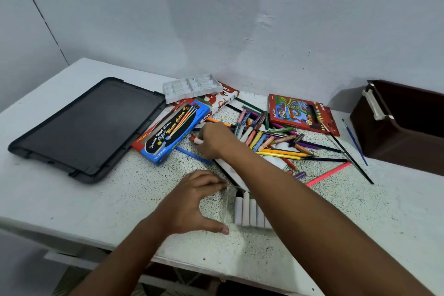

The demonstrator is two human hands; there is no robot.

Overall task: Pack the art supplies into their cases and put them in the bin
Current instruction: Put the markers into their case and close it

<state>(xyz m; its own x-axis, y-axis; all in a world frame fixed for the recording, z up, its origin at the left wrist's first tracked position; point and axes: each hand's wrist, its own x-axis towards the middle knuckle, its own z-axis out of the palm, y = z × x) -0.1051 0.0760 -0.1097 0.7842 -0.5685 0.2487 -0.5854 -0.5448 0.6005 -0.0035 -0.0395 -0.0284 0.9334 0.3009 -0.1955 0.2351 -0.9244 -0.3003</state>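
My right hand (212, 143) reaches across the table and grips a red-tipped marker (196, 140) at the left edge of the pile. My left hand (192, 202) holds the open end of a clear plastic marker case (249, 209), thumb and fingers spread around its mouth; several white-barrelled markers lie inside. A heap of loose crayons, markers and pencils (266, 138) covers the middle of the table. The blue water-colour pencil box (174, 131), the oil pastels box (222, 100) and the red coloured-pencil box (301, 113) lie around the heap. The dark brown bin (398, 125) stands open at the right.
A black lid or tray (89, 127) lies flat at the left. A clear plastic insert tray (192, 86) rests on the pastels box. Paint brushes (355, 142) and a pink pencil (328, 174) lie near the bin. The wall runs close behind the table.
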